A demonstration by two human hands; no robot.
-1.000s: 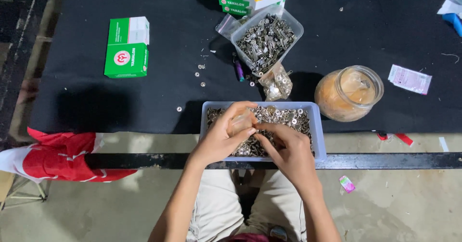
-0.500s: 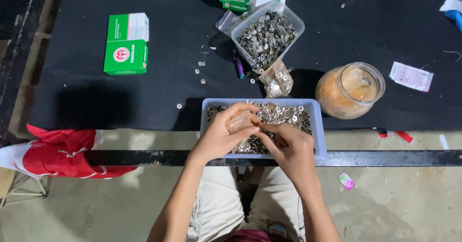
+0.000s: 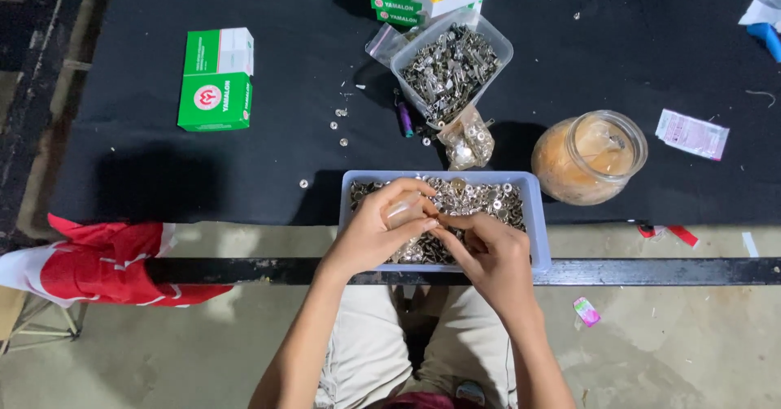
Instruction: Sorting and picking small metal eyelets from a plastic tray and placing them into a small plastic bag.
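Setting: A black cloth-covered table (image 3: 618,34) was seen from above, with the person's legs in pale trousers below its near edge.

Left hand: The left hand (image 3: 382,230) was held over the near left part of a pale blue rectangular plastic tray (image 3: 537,222); its fingers were curled narrowly around a small clear piece, pinched against the thumb.

Right hand: The right hand (image 3: 488,254) was placed just beside the left, over the near middle of the tray, fingertips drawn narrowly together and touching those of the left hand; whether a part was pinched there could not be told.

Tray contents: The tray was filled with small silver metal fittings (image 3: 480,197) and was set at the near edge of the table, in the middle.

Far of the tray: A clear square plastic tub of metal clips (image 3: 451,67) was seen, with a small clear bag of fittings (image 3: 465,140) between it and the tray.

Right: A round glass jar with an amber tint (image 3: 590,157) was stood just beside the tray.

Left: A green and white cardboard box (image 3: 216,79) was laid well apart, and loose silver fittings (image 3: 338,128) were scattered near it.

Near left: A red and white cloth (image 3: 98,262) was draped below the table edge.
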